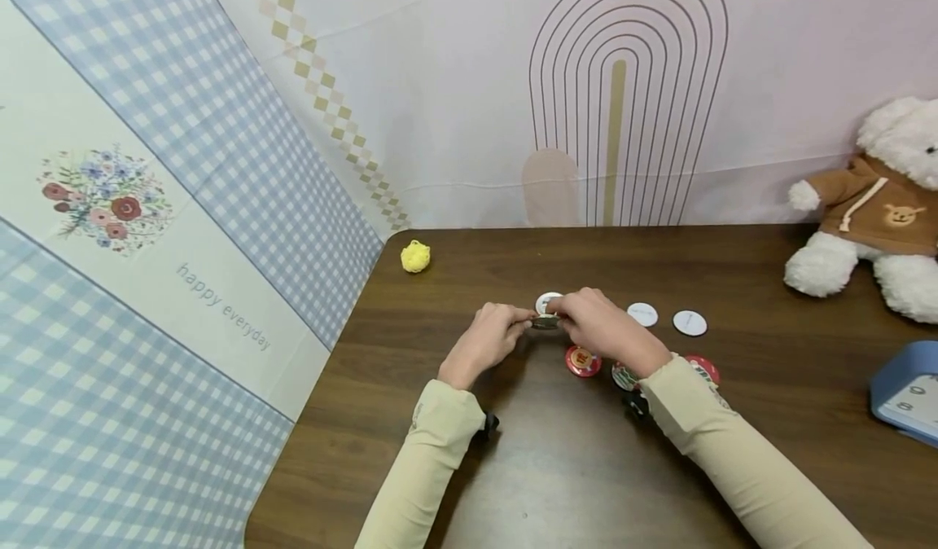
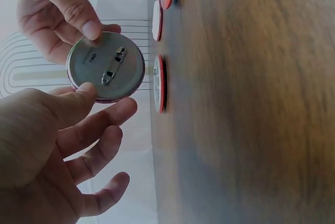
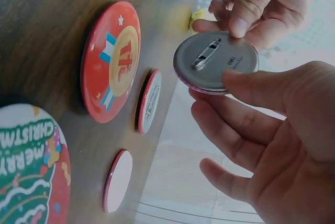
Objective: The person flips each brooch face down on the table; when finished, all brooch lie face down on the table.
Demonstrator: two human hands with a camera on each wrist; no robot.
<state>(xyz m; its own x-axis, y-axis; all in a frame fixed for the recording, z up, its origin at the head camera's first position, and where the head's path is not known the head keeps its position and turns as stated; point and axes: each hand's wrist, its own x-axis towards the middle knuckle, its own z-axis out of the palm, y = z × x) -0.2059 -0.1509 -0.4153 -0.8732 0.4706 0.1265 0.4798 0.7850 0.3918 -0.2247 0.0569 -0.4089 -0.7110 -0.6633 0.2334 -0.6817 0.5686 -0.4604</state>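
Note:
A round pin badge is held up over the table between both hands. Its grey metal back with a safety-pin clasp faces the wrist cameras, as the badge shows in the left wrist view. My left hand pinches one edge, thumb on the back. On the opposite edge my right hand pinches it likewise, its thumb on the back of the badge in the right wrist view. Just beyond the hands lies a white round badge, partly covered. A red badge lies nearer, below the right hand.
Two white discs lie to the right. A green badge and another red badge are partly hidden by the right arm. A yellow ball sits back left; a white teddy bear and blue clock stand right.

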